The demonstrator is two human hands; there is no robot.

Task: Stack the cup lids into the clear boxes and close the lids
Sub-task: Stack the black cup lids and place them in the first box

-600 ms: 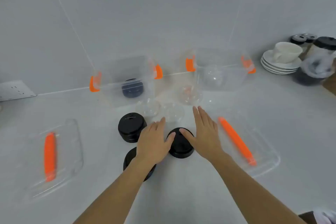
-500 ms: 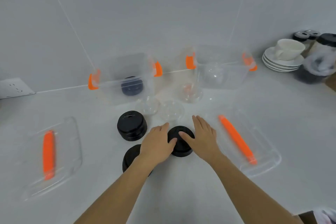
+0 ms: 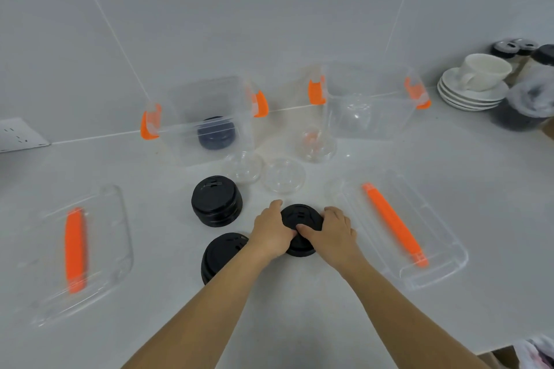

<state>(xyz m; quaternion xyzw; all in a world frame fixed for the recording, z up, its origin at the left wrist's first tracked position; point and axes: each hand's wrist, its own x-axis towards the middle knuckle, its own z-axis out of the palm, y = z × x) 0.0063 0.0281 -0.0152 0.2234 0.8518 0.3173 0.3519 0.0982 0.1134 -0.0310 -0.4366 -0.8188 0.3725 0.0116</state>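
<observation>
two clear boxes, two box lids, three black lid stacks

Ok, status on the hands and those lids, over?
Left hand and right hand clamped on middle stack of black plastic cup lids, on counter. Left clear plastic box open, black lids inside. Path clear.

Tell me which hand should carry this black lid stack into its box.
Left, probably. Both hands grip the black lid stack, but the left hand is on the side of the left clear box, which already holds black lids; the right hand would cross over.
</observation>
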